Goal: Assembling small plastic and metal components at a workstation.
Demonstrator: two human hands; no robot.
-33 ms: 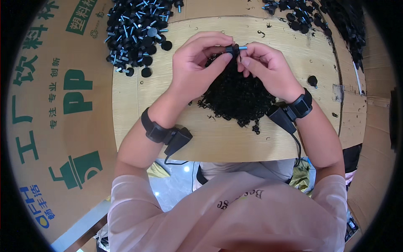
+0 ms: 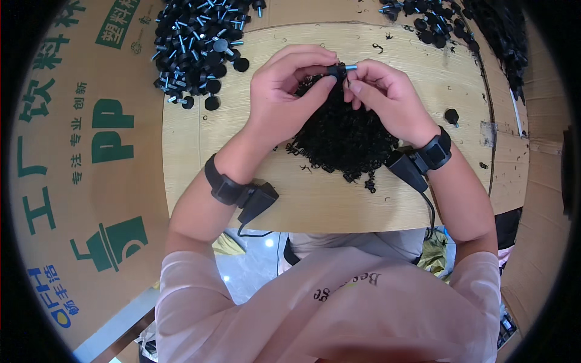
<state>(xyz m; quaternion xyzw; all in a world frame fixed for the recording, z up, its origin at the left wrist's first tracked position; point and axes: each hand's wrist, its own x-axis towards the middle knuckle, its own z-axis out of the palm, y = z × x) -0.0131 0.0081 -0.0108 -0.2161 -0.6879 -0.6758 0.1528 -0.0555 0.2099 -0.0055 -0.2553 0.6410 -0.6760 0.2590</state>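
Note:
My left hand (image 2: 284, 85) pinches a black-headed bolt (image 2: 351, 68) between thumb and fingertips. Its bare metal stud points right, while the black head is partly covered by my fingers. Close against the stud's tip, my right hand (image 2: 387, 94) has its thumb and fingers pressed together. A small dark bit shows at those fingertips, too small to name. Beneath both hands spreads a heap of tiny black clip-like rings (image 2: 342, 142), its far part hidden by the hands.
Many similar black-headed bolts lie in a pile (image 2: 200, 45) at the far left. A smaller pile (image 2: 433, 24) is at the far right, beside a black plastic bag (image 2: 499, 36). One loose bolt (image 2: 451, 117) lies right of my right hand. Cardboard walls (image 2: 109, 193) flank the wooden tabletop (image 2: 315, 202).

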